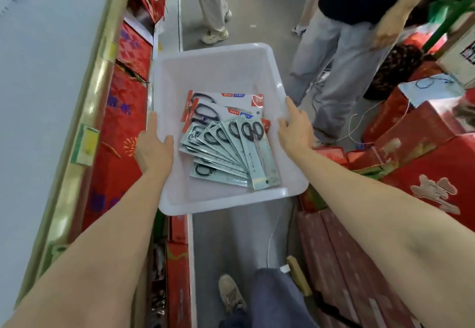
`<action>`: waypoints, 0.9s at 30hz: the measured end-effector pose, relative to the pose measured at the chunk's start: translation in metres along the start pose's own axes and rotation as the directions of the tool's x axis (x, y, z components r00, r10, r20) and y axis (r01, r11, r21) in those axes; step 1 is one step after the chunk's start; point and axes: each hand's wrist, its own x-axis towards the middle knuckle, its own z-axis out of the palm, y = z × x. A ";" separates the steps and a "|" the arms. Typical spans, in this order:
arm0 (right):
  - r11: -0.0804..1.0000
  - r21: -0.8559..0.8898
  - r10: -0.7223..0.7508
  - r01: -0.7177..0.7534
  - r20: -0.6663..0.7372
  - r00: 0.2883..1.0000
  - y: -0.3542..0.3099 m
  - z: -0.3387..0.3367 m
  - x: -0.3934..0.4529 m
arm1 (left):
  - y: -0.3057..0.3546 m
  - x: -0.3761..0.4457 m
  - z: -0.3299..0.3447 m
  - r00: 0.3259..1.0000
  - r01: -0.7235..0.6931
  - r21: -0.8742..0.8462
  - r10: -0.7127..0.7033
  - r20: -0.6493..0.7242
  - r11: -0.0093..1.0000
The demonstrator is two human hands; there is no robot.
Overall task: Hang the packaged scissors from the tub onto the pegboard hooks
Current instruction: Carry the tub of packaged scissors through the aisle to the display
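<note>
A white plastic tub point(216, 70) is held out in front of me above the aisle floor. My left hand point(155, 148) grips its left rim and my right hand point(295, 128) grips its right rim. Inside lie several packaged scissors point(231, 148) with black handles: pale green cards fanned out in front and two red-and-white cards point(226, 104) behind them. No pegboard or hooks are in view.
Shelves of red gift boxes point(126, 112) run along the left. More red boxes point(424, 168) are stacked on the right. Two people stand just beyond the tub: grey trousers point(334, 70) at right, beige trousers point(210, 1) further back. My leg and shoe point(231, 294) are below.
</note>
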 end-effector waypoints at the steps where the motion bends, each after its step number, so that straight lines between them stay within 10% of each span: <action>1: 1.000 -0.001 0.008 -0.008 0.003 1.000 -0.003 0.004 0.015 | 0.004 0.015 0.006 1.000 0.002 -0.005 -0.002 0.006 1.000; 27: 0.992 0.000 0.127 -0.127 0.062 0.990 -0.047 0.192 0.447 | 0.084 0.426 0.219 0.996 0.059 -0.062 -0.054 0.069 0.996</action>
